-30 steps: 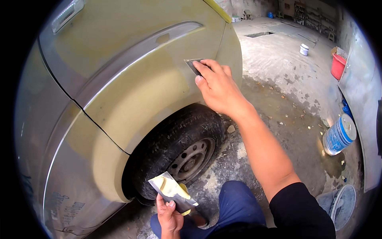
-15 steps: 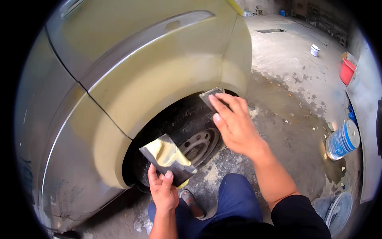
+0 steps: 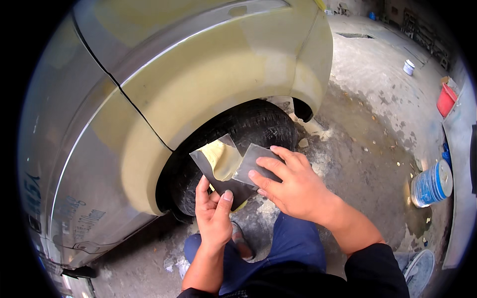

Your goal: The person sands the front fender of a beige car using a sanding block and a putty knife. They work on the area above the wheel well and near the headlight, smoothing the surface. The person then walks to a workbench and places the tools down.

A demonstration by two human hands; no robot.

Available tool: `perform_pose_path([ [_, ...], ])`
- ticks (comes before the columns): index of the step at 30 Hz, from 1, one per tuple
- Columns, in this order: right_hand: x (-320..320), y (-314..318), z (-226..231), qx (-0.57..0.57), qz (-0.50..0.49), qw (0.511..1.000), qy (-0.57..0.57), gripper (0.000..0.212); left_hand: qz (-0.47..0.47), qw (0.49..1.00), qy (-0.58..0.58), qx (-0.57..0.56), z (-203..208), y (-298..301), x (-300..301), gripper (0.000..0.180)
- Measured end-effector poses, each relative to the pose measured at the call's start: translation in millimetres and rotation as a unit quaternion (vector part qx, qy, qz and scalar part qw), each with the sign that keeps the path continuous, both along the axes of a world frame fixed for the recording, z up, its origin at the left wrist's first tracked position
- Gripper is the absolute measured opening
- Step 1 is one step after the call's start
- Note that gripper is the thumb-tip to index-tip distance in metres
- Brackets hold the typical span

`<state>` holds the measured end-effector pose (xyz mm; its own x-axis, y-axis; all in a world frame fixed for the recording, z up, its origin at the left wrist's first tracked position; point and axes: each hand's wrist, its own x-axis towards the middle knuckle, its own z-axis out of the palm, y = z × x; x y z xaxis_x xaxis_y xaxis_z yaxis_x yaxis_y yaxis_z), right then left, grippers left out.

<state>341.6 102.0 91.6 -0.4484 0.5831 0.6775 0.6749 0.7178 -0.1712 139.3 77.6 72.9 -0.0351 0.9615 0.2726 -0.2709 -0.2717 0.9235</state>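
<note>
My left hand (image 3: 214,211) is closed around the lower edge of a dark flat board (image 3: 198,161), thumb on top. Pale yellow body filler (image 3: 214,151) lies smeared on the board's upper face. In my right hand (image 3: 293,184) is a grey spreader (image 3: 256,166), a thin flat square pinched under the fingers. Its left edge meets the filler on the board. Behind both hands stands a vehicle's wheel arch, its panel (image 3: 208,94) coated in dull yellow over grey, with the black tire (image 3: 263,124) inside it.
A blue and white bucket (image 3: 431,184) stands on the concrete floor (image 3: 357,149) at the right. Farther back are a small white can (image 3: 408,67) and a red bucket (image 3: 446,100). A grey tub (image 3: 420,273) sits at lower right, near a pale upright panel (image 3: 459,213).
My right hand has brought the spreader down and left from near the wheel arch edge onto the board. The board has risen slightly to the right. The view has shifted a little.
</note>
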Motion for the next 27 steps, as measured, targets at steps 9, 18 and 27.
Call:
perform_pose_path([
  [9, 51, 43, 12, -0.017, -0.052, 0.985, 0.162, 0.031, 0.076, 0.992, 0.076, 0.073, -10, -5, -12, 0.057],
  [18, 50, 144, 101, 0.057, -0.197, 0.968, 0.147, 0.038, -0.011, 0.994, -0.056, -0.094, -50, -23, -26, 0.064],
  [27, 19, 165, 106, 0.123, -0.202, 0.963, 0.127, 0.036, 0.025, 0.988, -0.067, -0.133, -67, -28, -36, 0.067],
])
